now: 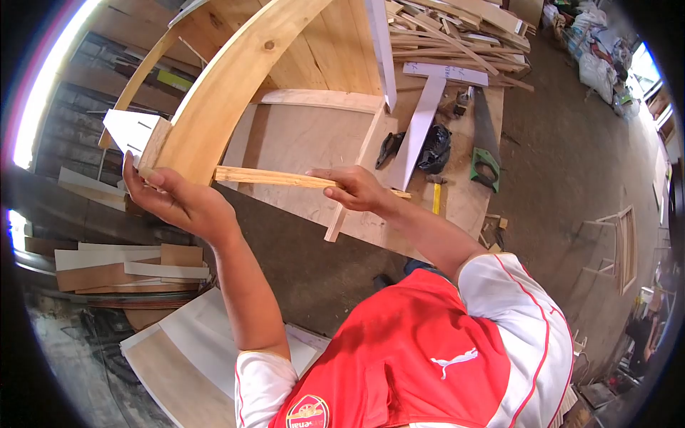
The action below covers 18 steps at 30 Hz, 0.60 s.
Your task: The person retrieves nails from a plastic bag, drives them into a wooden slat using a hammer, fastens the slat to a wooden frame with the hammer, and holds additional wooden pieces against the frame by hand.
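A large curved wooden frame (242, 60) stands on the workbench (371, 228). At its near end, my left hand (182, 200) is closed round a small block with a white angular face (132, 132), thumb on the wooden edge. My right hand (353, 189) grips a thin wooden strip (275, 177), whose left end meets the frame's lower edge. The strip's other end passes under my right wrist. Below the strip, a wooden rail (335, 222) juts past the bench edge.
Right of the frame on the bench are a green-handled saw (485, 167), a hammer (436, 192), a black plastic bag (435, 148) and a white T-shaped piece (422, 128). Wood strips (457, 36) are piled behind. Boards (128, 267) lie at lower left.
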Each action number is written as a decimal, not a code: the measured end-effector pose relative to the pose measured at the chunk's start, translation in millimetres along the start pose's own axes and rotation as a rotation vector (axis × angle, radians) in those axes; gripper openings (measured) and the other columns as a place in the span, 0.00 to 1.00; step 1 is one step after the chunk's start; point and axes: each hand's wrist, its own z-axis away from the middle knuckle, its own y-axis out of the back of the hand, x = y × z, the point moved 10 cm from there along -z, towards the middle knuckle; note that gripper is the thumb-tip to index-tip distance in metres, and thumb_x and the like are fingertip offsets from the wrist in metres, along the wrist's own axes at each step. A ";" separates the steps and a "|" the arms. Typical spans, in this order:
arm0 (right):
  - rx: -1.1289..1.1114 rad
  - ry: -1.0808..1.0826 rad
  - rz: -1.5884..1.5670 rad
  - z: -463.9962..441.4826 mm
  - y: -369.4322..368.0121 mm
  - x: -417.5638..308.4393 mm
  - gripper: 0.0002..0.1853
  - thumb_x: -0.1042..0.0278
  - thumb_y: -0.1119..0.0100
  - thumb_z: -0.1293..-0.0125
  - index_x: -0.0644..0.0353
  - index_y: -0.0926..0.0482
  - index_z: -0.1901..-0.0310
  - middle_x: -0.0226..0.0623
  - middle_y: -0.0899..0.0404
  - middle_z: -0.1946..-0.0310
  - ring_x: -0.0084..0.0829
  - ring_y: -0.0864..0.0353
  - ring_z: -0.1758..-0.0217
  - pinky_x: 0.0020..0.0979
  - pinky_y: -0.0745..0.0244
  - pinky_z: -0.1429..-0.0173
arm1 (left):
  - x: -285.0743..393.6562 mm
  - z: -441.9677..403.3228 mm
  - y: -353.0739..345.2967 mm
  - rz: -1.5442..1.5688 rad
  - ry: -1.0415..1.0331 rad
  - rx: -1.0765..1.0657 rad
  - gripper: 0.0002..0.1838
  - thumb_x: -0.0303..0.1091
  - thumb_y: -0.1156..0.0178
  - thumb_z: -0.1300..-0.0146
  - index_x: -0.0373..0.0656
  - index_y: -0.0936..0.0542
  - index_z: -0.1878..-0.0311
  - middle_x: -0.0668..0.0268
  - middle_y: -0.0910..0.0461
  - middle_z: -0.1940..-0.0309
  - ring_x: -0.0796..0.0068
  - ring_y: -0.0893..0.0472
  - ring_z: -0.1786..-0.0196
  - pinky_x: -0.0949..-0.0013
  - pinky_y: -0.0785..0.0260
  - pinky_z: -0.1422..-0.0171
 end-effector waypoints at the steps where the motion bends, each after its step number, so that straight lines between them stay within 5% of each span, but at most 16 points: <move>1: -0.015 -0.020 0.000 0.4 -1.0 2.1 0.25 0.48 0.45 0.24 0.43 0.24 0.29 0.38 0.18 0.72 0.42 0.18 0.72 0.41 0.25 0.65 | -0.5 0.1 0.4 0.003 0.006 0.003 0.24 0.41 0.60 0.15 0.36 0.36 0.26 0.49 0.38 0.29 0.58 0.30 0.29 0.54 0.38 0.24; 5: -0.102 -0.139 0.013 1.7 -1.4 2.2 0.25 0.49 0.44 0.25 0.43 0.24 0.29 0.39 0.18 0.71 0.43 0.17 0.70 0.41 0.25 0.64 | -2.2 2.1 1.6 0.049 0.045 0.022 0.24 0.42 0.60 0.15 0.36 0.36 0.27 0.50 0.37 0.29 0.58 0.30 0.29 0.54 0.38 0.24; 18: -0.085 -0.057 0.019 -0.7 -6.7 -3.8 0.25 0.51 0.41 0.26 0.47 0.24 0.30 0.41 0.18 0.69 0.44 0.17 0.67 0.43 0.25 0.61 | -6.4 4.4 9.6 -0.037 0.026 0.021 0.26 0.47 0.62 0.15 0.38 0.35 0.27 0.52 0.34 0.30 0.58 0.30 0.30 0.53 0.37 0.25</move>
